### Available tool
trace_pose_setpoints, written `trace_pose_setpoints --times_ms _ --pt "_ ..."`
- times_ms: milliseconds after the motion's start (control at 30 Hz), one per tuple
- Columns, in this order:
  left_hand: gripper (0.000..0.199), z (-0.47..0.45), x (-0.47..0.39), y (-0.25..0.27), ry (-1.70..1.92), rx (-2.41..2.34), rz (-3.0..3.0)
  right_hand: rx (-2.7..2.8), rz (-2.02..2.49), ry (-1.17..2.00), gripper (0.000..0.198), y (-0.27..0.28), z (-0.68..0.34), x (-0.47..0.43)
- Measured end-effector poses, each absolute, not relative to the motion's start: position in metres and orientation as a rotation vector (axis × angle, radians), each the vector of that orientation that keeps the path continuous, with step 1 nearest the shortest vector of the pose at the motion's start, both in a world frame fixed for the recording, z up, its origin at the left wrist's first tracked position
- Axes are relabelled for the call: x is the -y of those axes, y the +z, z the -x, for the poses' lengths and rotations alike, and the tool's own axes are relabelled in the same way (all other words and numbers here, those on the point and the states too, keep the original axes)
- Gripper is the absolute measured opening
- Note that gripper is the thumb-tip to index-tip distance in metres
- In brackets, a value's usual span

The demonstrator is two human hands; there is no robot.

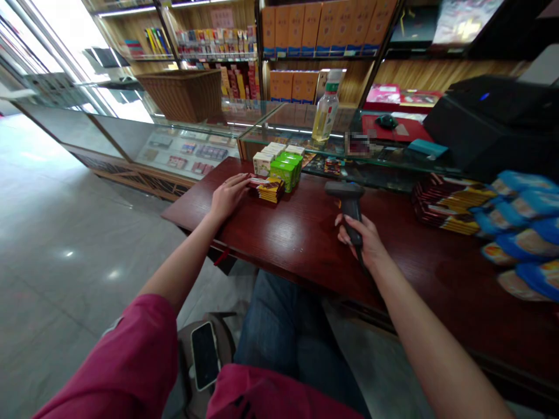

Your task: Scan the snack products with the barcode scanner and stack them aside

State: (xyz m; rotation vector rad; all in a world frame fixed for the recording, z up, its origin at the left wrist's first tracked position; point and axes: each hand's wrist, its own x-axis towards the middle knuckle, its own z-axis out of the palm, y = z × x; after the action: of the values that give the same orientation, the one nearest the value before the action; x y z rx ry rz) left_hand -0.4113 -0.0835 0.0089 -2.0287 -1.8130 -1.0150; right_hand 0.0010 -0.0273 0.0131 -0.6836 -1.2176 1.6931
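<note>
My left hand (230, 195) is at the left end of a small stack of red-and-yellow snack packets (271, 191), its fingertips closed on the red end of the top packet. Green boxes (286, 169) and white boxes (264, 162) stand in rows right behind that stack. Over the dark red wooden desk (283, 233), my right hand (364, 237) is wrapped around the handle of a black barcode scanner (347, 201). The scanner is upright, its head at the top, and a cable runs down from the grip.
More red-and-yellow packets (449, 203) and blue-wrapped packs (524, 233) are piled on the right. A glass counter behind the desk carries a drink bottle (325, 113), a mouse (386, 121) and a wicker basket (181, 96). A phone (205, 355) lies on a stool beside my legs.
</note>
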Motion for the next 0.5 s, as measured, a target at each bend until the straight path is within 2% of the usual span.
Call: trace_pose_setpoints --times_ms 233,500 --pt "0.048 0.41 0.078 0.012 -0.967 1.828 2.081 1.134 0.705 1.574 0.027 0.01 -0.014 0.024" --pt "0.061 0.373 0.076 0.017 -0.973 1.716 2.012 1.154 0.869 1.186 0.027 0.007 -0.127 0.011"
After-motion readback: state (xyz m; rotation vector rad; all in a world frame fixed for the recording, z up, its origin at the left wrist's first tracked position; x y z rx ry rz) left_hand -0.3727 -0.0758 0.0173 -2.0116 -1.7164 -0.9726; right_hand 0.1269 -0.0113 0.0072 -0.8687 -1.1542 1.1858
